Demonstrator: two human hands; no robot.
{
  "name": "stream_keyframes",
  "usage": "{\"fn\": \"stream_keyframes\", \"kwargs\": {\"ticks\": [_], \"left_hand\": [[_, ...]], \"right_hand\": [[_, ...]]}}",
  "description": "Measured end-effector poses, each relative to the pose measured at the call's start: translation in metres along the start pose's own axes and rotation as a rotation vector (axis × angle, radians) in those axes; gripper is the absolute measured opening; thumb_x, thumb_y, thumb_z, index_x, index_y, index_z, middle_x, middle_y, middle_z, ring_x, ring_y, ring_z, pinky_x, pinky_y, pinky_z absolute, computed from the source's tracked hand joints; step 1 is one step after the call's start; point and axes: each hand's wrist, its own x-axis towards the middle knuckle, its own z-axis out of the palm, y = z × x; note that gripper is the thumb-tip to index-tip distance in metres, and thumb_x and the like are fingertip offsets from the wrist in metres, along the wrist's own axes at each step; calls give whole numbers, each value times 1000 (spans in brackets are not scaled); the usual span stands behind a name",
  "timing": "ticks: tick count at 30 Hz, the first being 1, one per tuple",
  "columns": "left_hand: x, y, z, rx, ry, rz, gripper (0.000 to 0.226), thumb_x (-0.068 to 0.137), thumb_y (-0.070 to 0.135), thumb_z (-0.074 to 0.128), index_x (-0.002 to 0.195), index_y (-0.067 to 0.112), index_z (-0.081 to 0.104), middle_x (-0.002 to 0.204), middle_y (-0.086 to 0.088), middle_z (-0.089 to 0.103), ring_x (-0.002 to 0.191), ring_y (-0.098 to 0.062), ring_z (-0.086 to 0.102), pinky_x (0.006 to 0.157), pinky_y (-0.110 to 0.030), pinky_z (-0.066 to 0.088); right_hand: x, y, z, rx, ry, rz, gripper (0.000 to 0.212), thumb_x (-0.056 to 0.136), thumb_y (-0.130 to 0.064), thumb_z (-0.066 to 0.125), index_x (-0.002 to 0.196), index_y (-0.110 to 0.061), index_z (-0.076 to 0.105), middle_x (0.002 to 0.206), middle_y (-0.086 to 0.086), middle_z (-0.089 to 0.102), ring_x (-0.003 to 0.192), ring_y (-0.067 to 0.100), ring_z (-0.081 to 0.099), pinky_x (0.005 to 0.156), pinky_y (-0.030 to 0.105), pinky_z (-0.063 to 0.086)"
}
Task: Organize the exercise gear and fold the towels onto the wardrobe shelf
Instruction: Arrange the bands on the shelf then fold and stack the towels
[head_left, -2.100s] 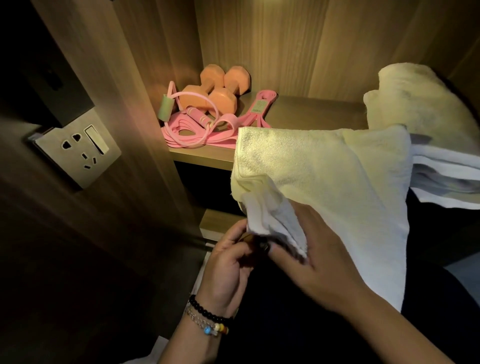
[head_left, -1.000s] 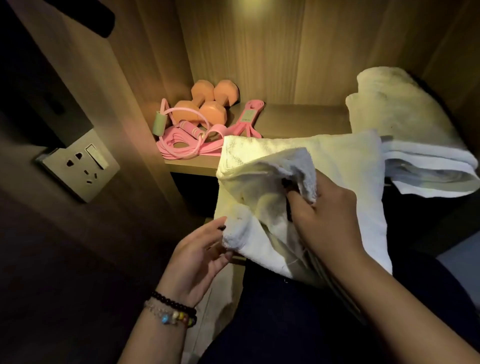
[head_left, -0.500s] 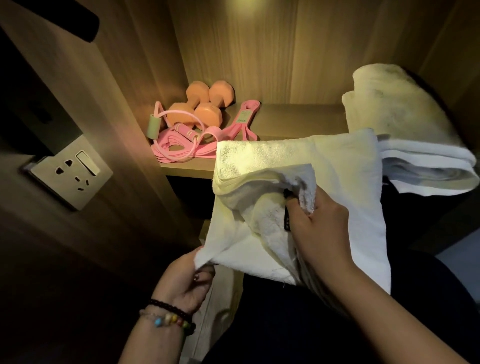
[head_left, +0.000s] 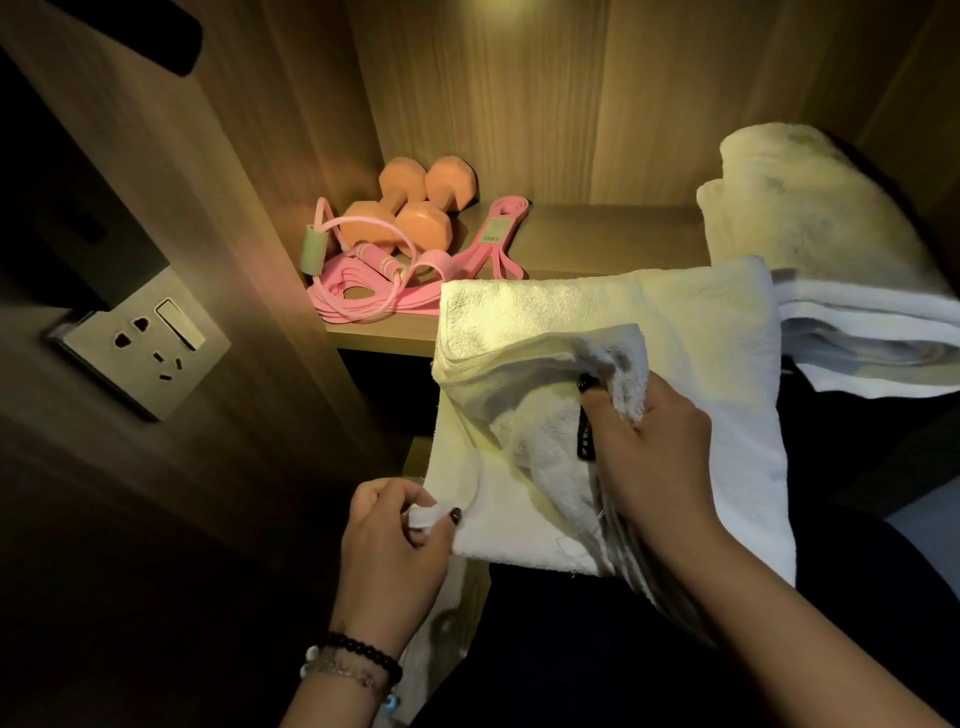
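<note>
Hands (head_left: 644, 457) on towel (head_left: 701, 332), dumbbells (head_left: 410, 208) behind.

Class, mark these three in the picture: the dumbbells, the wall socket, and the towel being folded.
dumbbells (head_left: 422, 227): head view, front head of the right one.
wall socket (head_left: 143, 347): head view, middle of its plate.
towel (head_left: 691, 332): head view, upper flat panel.

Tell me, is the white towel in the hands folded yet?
Only partly: the towel drapes off the shelf edge, its corners pinched by the left hand and right hand.
</note>
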Motion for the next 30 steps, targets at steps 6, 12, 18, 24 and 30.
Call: {"fn": "stream_keyframes", "kwargs": {"ticks": [6, 12, 18, 24, 30], "left_hand": [[-8, -20, -4, 89, -134, -31, 11, 90, 30, 63, 83, 31, 55, 90, 15, 57, 82, -3, 57, 63, -11, 41], [-11, -17, -1, -34, -50, -176, 20, 80, 30, 74, 84, 26, 55, 82, 6, 60, 74, -8, 57, 61, -23, 48], [-11, -18, -9, -309, -45, -165, 25, 98, 20, 51, 81, 21, 69, 72, 0, 68, 63, -4, 59, 53, -13, 43], [-13, -18, -22, -727, -262, -233, 24, 88, -8, 53, 98, 6, 69, 91, -10, 75, 81, -15, 72, 64, -19, 55], [-9, -28, -28, -888, -294, -271, 42, 61, 11, 79, 101, 5, 70, 97, -16, 74, 90, -26, 71, 69, -29, 60]], "right_hand": [[19, -7, -13, -9, 92, -6, 43, 88, -15, 59, 55, -15, 32, 47, -7, 41, 48, 7, 37, 46, 16, 28], [25, -16, -16, 23, 153, -25, 32, 84, -14, 61, 61, -4, 42, 54, 10, 41, 54, 8, 34, 54, 29, 31], [23, -42, -24, -99, 289, -316, 29, 78, -7, 57, 60, -23, 41, 51, -4, 39, 57, 12, 35, 56, 27, 25], [-54, -15, 42, -536, -317, -544, 45, 64, -32, 60, 105, -20, 70, 89, -3, 73, 66, 17, 67, 48, 24, 49], [-69, -4, 44, -593, -515, -468, 54, 73, -40, 46, 121, -21, 63, 113, -5, 70, 88, 13, 69, 59, 22, 54]]}}
